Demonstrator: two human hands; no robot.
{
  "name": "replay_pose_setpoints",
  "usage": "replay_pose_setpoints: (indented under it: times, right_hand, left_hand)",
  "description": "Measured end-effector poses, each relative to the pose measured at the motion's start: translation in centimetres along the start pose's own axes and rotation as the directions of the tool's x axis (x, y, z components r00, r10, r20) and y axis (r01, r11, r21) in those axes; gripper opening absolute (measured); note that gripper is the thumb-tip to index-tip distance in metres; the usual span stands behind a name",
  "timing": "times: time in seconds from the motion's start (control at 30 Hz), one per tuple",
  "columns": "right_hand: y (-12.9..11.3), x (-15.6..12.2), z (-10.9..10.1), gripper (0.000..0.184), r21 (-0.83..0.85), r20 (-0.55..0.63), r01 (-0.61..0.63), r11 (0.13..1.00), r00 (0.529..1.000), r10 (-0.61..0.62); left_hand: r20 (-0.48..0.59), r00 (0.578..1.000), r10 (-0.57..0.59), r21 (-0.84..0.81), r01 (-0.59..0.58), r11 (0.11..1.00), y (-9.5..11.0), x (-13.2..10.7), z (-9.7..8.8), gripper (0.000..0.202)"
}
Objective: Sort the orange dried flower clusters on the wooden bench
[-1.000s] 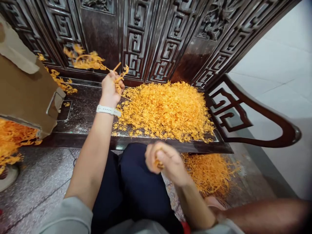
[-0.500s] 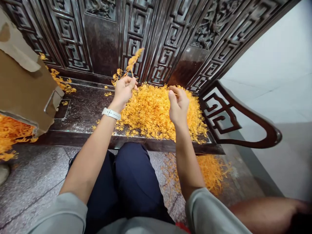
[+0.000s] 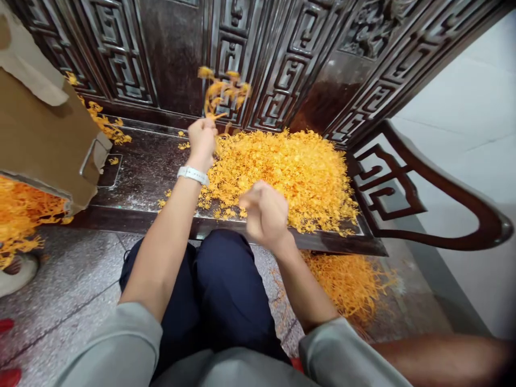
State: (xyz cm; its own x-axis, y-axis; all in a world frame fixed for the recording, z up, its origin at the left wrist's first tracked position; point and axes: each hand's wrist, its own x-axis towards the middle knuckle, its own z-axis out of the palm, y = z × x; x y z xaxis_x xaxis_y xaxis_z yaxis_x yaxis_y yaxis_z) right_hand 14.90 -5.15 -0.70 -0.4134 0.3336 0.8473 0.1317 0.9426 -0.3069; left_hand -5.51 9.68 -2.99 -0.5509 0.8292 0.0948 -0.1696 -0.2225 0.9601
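My left hand (image 3: 202,141), a white watch band (image 3: 193,175) on its wrist, is closed round the stem end of an orange plastic flower sprig (image 3: 226,94). The sprig's curled, blurred tips stand up above the fist, in front of the carved backrest. Lower and to the right, my right hand (image 3: 266,212) is closed with fingers curled in, over the front part of the heap of small orange flower pieces (image 3: 294,166). Whether anything is inside its fingers is hidden. The heap lies on the dark wooden bench seat (image 3: 141,166).
A torn cardboard box (image 3: 48,129) stands at the left, with more orange sprigs (image 3: 24,204) below its edge. Orange stems (image 3: 346,285) are piled on the floor under the bench. A curved armrest (image 3: 455,199) bounds the right end. Another person's limb (image 3: 435,357) shows at lower right.
My right hand has moved left and down toward the front of the bench, and its fingers have curled in. The sprig in my left hand has swung and blurred. The view has shifted slightly.
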Motion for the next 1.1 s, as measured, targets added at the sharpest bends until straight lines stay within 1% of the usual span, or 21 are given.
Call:
replay_pose_setpoints:
  times: [0.07, 0.1, 0.13, 0.2, 0.27, 0.33, 0.37, 0.43, 0.5, 0.53, 0.6, 0.7, 0.77, 0.8, 0.87, 0.93, 0.97, 1.0, 1.03, 1.07, 1.1]
  right_hand:
    - [-2.3, 0.3, -1.3, 0.014, 0.024, 0.036, 0.101, 0.995, 0.994, -0.102]
    - [-2.3, 0.6, -2.2, 0.012, 0.014, 0.018, 0.087, 0.996, 0.996, -0.088]
    - [-1.5, 0.9, -3.2, 0.01, -0.025, -0.007, 0.028, 0.999, 1.0, -0.028]
    - [1.8, 1.3, -5.2, 0.022, -0.186, -0.058, -0.17, 0.968, 0.985, 0.162]
    - [5.7, 1.5, -6.8, 0.05, -0.395, -0.054, -0.357, 0.846, 0.929, 0.366]
    - [8.4, 1.4, -7.3, 0.07, -0.5, -0.086, -0.445, 0.744, 0.88, 0.468]
    - [9.0, 1.2, -7.0, 0.069, -0.481, -0.108, -0.479, 0.734, 0.863, 0.493]
    - [9.0, 0.8, -5.4, 0.059, -0.32, -0.084, -0.561, 0.763, 0.819, 0.567]
    - [8.2, 0.5, -3.1, 0.051, -0.116, 0.002, -0.626, 0.771, 0.776, 0.63]
    - [7.8, 0.4, -2.0, 0.047, -0.047, 0.041, -0.638, 0.768, 0.767, 0.64]
    - [7.3, 0.1, -0.2, 0.037, 0.0, 0.059, -0.615, 0.789, 0.787, 0.614]
    - [5.9, -0.3, 1.5, 0.025, -0.065, 0.088, -0.491, 0.869, 0.864, 0.495]
    - [3.7, -0.7, 2.3, 0.021, -0.049, 0.198, -0.353, 0.934, 0.914, 0.355]
    - [2.1, -0.8, 2.6, 0.023, 0.008, 0.282, -0.275, 0.961, 0.923, 0.261]
    - [-1.2, -0.9, 2.9, 0.031, 0.203, 0.446, -0.16, 0.966, 0.893, 0.054]
    - [-3.8, -0.5, 2.5, 0.029, 0.414, 0.549, -0.163, 0.895, 0.83, -0.103]
    - [-4.4, -0.2, 2.0, 0.025, 0.504, 0.565, -0.213, 0.837, 0.814, -0.133]
    - [-4.5, 0.2, 1.3, 0.02, 0.575, 0.561, -0.286, 0.766, 0.82, -0.115]
    - [-4.0, 0.6, 0.5, 0.014, 0.633, 0.52, -0.355, 0.688, 0.853, -0.038]
    - [-3.0, 0.9, -0.3, 0.011, 0.676, 0.45, -0.41, 0.613, 0.888, 0.098]
    - [-1.7, 1.1, -1.1, 0.016, 0.706, 0.357, -0.453, 0.545, 0.892, 0.278]
  left_hand:
    - [-0.073, 0.995, -0.068, -0.052, 0.064, 0.997, -0.4, 1.8, -1.4, 0.046]
    - [-0.065, 0.994, -0.084, -0.07, 0.079, 0.994, -0.5, 2.3, -2.0, 0.05]
    - [-0.041, 0.996, -0.083, -0.085, 0.08, 0.993, -0.5, 2.6, -2.4, 0.053]
    - [0.013, 0.998, -0.055, -0.114, 0.056, 0.992, -0.3, 2.4, -2.6, 0.057]
    - [0.066, 0.997, -0.027, -0.141, 0.037, 0.989, -0.2, 1.3, -2.0, 0.057]
    - [0.118, 0.993, -0.021, -0.171, 0.041, 0.984, -0.1, 0.0, -0.9, 0.055]
    - [0.143, 0.989, -0.027, -0.185, 0.054, 0.981, -0.2, -0.7, -0.3, 0.054]
    - [0.194, 0.98, -0.049, -0.21, 0.091, 0.973, -0.3, -2.0, 1.0, 0.05]
    - [0.249, 0.967, -0.06, -0.217, 0.116, 0.969, -0.3, -3.3, 2.1, 0.044]
    - [0.276, 0.959, -0.057, -0.212, 0.119, 0.97, -0.3, -4.0, 2.6, 0.04]
    - [0.315, 0.948, -0.043, -0.196, 0.11, 0.974, 0.0, -5.2, 3.3, 0.034]
    - [0.314, 0.945, -0.085, -0.183, 0.148, 0.972, 0.8, -5.9, 3.6, 0.031]
    - [0.263, 0.95, -0.166, -0.183, 0.218, 0.959, 1.3, -5.3, 3.1, 0.03]
    - [0.227, 0.953, -0.202, -0.194, 0.247, 0.949, 1.6, -4.8, 2.6, 0.029]
    - [0.165, 0.955, -0.245, -0.238, 0.28, 0.93, 1.9, -3.4, 1.4, 0.029]
    - [0.184, 0.945, -0.269, -0.278, 0.312, 0.908, 2.1, -2.2, 0.0, 0.028]
    - [0.227, 0.935, -0.273, -0.28, 0.331, 0.901, 2.1, -1.7, -0.6, 0.027]
    - [0.283, 0.92, -0.27, -0.266, 0.346, 0.9, 2.1, -1.5, -1.1, 0.025]
    - [0.345, 0.904, -0.253, -0.243, 0.347, 0.906, 2.1, -1.4, -1.5, 0.023]
    - [0.407, 0.886, -0.224, -0.218, 0.332, 0.918, 2.1, -1.4, -1.8, 0.021]
    - [0.466, 0.863, -0.193, -0.192, 0.311, 0.931, 2.1, -1.5, -2.0, 0.018]
